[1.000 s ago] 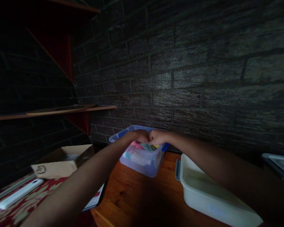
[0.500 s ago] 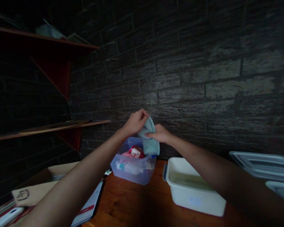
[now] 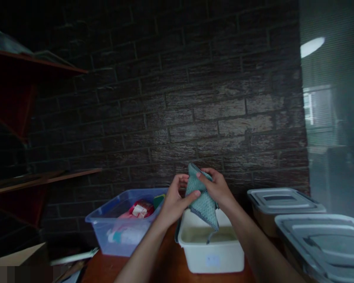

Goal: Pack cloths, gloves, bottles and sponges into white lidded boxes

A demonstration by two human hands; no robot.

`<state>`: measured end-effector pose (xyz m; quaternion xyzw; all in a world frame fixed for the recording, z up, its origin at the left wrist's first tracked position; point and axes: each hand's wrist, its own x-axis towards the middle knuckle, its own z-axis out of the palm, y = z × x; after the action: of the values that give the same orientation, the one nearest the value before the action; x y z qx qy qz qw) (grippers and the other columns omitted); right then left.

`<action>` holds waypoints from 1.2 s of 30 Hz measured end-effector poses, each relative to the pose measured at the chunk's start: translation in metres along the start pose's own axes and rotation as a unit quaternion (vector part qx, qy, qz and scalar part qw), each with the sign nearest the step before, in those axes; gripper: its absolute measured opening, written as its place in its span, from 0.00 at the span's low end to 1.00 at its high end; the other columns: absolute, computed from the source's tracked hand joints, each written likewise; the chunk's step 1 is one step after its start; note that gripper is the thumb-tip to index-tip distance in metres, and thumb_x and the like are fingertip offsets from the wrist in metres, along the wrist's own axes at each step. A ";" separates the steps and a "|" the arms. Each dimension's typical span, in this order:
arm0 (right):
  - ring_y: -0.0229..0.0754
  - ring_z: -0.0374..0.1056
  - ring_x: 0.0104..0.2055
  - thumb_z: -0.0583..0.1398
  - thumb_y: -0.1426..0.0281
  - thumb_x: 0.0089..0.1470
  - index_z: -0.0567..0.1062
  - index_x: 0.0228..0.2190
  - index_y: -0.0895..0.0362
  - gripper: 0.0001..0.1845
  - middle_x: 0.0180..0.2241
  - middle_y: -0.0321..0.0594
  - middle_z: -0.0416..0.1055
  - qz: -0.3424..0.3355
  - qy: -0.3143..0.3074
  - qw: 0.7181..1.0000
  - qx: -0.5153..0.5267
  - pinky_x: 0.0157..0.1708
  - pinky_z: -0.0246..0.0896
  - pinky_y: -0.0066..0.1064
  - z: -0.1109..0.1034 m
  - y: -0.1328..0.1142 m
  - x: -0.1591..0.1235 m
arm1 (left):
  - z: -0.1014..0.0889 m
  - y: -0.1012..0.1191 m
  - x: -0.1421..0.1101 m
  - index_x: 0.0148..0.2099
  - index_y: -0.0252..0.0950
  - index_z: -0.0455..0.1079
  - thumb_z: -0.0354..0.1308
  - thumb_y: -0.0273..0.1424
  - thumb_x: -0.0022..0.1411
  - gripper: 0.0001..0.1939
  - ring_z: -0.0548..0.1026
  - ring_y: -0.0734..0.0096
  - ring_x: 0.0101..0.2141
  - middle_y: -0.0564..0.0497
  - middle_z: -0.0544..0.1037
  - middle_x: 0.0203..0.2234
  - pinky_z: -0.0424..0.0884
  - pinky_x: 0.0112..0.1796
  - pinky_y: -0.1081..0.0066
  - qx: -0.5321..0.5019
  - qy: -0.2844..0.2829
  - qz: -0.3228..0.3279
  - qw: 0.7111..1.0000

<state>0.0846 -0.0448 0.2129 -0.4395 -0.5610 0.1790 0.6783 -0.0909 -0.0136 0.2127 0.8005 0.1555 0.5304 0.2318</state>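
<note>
A teal knitted cloth with a dark stitched edge is held up between both hands, bunched at the top and hanging to a point. My left hand grips its left side, thumb across the front. On the upper right, my right hand pinches the cloth between thumb and fingers. Directly below is a white plastic bin; the cloth's lower tip hangs over its opening. Left of the bin stands a clear bluish tub with a red package, a green sponge and pale items inside.
Two bins with grey lids stand on the right. A cardboard box is at the lower left, near the wooden table's edge. Wall shelves jut out at left, and a dark brick wall rises behind.
Both hands have carried the cloth from over the bluish tub rightward to above the white bin. The cloth is more bunched now. The view has turned right, bringing a glassy panel into sight.
</note>
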 end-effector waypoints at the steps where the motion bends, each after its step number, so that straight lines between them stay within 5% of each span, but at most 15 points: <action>1: 0.48 0.75 0.38 0.62 0.50 0.55 0.74 0.49 0.59 0.29 0.39 0.46 0.79 -0.004 0.009 1.000 0.008 0.36 0.70 0.34 -0.004 0.002 0.000 | 0.008 -0.001 -0.004 0.57 0.39 0.65 0.69 0.43 0.56 0.30 0.76 0.61 0.44 0.44 0.76 0.46 0.75 0.42 0.63 -0.001 -0.004 0.023 1.000; 7: 0.46 0.74 0.42 0.64 0.53 0.58 0.73 0.53 0.51 0.25 0.43 0.40 0.78 -0.071 0.023 0.997 0.035 0.41 0.68 0.34 -0.020 0.005 -0.008 | 0.039 -0.008 -0.004 0.48 0.39 0.75 0.62 0.37 0.64 0.12 0.77 0.61 0.42 0.46 0.79 0.40 0.72 0.42 0.67 0.022 -0.011 -0.002 1.000; 14: 0.42 0.68 0.32 0.70 0.58 0.50 0.74 0.37 0.52 0.17 0.30 0.33 0.72 -0.082 -0.038 0.995 -0.039 0.31 0.63 0.31 -0.033 0.014 -0.008 | 0.056 -0.023 0.004 0.34 0.34 0.73 0.68 0.32 0.59 0.08 0.71 0.73 0.30 0.54 0.74 0.27 0.66 0.32 0.76 -0.198 -0.015 -0.084 0.977; 21: 0.48 0.71 0.51 0.69 0.61 0.54 0.79 0.25 0.54 0.11 0.47 0.43 0.74 -0.120 -0.067 0.990 -0.037 0.54 0.60 0.38 -0.044 0.009 -0.005 | 0.046 -0.025 -0.002 0.35 0.34 0.80 0.70 0.34 0.58 0.08 0.74 0.71 0.32 0.50 0.79 0.30 0.70 0.36 0.73 -0.314 0.003 -0.219 0.924; 24: 0.49 0.71 0.51 0.69 0.60 0.53 0.79 0.24 0.55 0.13 0.47 0.44 0.75 -0.107 -0.044 0.993 -0.020 0.53 0.61 0.39 -0.048 0.012 -0.003 | 0.037 -0.026 0.005 0.36 0.34 0.78 0.69 0.35 0.59 0.09 0.73 0.72 0.33 0.50 0.78 0.31 0.69 0.37 0.73 -0.333 0.078 -0.199 0.918; 29: 0.42 0.69 0.32 0.65 0.53 0.57 0.78 0.32 0.55 0.17 0.30 0.38 0.76 -0.020 0.091 0.993 0.067 0.31 0.62 0.30 -0.059 0.020 0.001 | 0.012 -0.028 0.020 0.33 0.36 0.71 0.65 0.39 0.63 0.12 0.64 0.76 0.29 0.56 0.69 0.27 0.61 0.32 0.78 -0.254 0.174 -0.143 0.940; 32: 0.40 0.66 0.29 0.66 0.52 0.54 0.79 0.32 0.55 0.18 0.27 0.35 0.73 0.006 0.179 0.979 0.101 0.28 0.58 0.28 -0.065 0.019 0.001 | -0.001 -0.030 0.021 0.33 0.36 0.71 0.64 0.38 0.64 0.12 0.63 0.76 0.30 0.56 0.67 0.27 0.60 0.33 0.77 -0.216 0.198 -0.123 0.948; 36: 0.40 0.65 0.28 0.68 0.51 0.51 0.81 0.33 0.56 0.20 0.27 0.36 0.74 0.030 0.200 0.974 0.101 0.26 0.58 0.28 -0.071 0.012 -0.004 | -0.010 -0.031 0.016 0.33 0.36 0.71 0.61 0.39 0.66 0.13 0.63 0.75 0.29 0.56 0.68 0.27 0.59 0.32 0.76 -0.202 0.190 -0.101 0.955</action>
<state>0.1517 -0.0698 0.2019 -0.4124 -0.3792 0.1638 0.8120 -0.0942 0.0229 0.2121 0.6012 0.1664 0.6670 0.4074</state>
